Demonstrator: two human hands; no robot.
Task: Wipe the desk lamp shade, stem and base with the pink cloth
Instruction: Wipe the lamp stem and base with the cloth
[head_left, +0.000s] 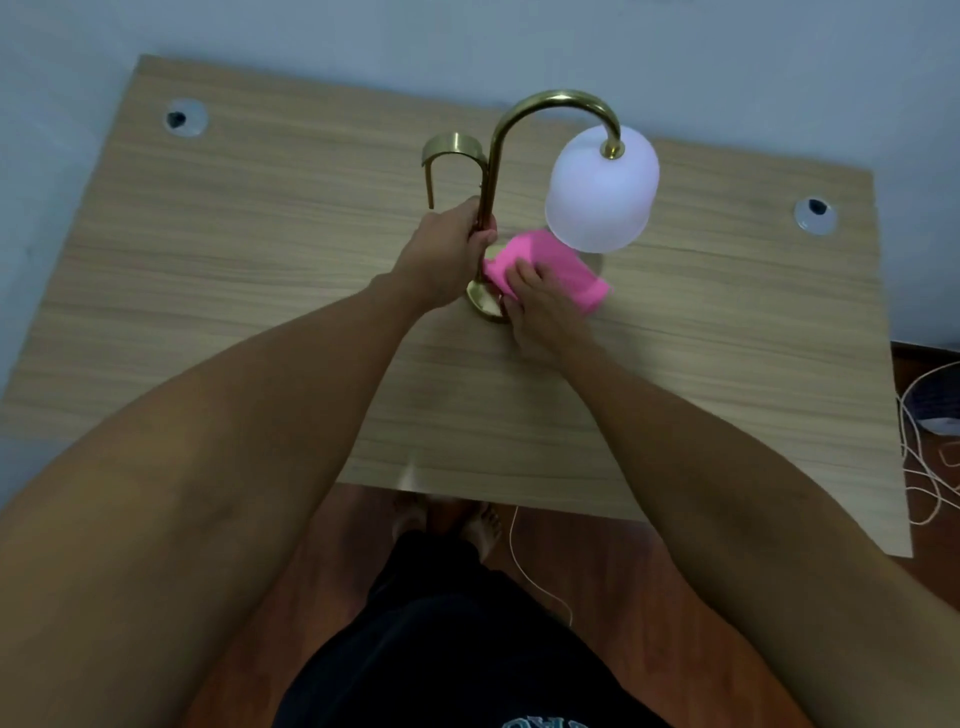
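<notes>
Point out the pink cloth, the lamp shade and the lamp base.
pink cloth (556, 262): head view, middle of the cloth.
lamp shade (602, 192): head view, middle of the white dome.
lamp base (480, 301): head view, exposed brass rim.

dim, bluish, soft light; slightly blurred, wide-angle bending at edges

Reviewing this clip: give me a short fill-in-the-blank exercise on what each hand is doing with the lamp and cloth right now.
1. The left hand grips the lamp's brass ____.
2. The right hand presses the ____ cloth onto the lamp base.
3. The white shade hangs ____ the cloth.
4. The lamp stands on a ____ desk.

Missing words: stem; pink; above; wooden
</notes>
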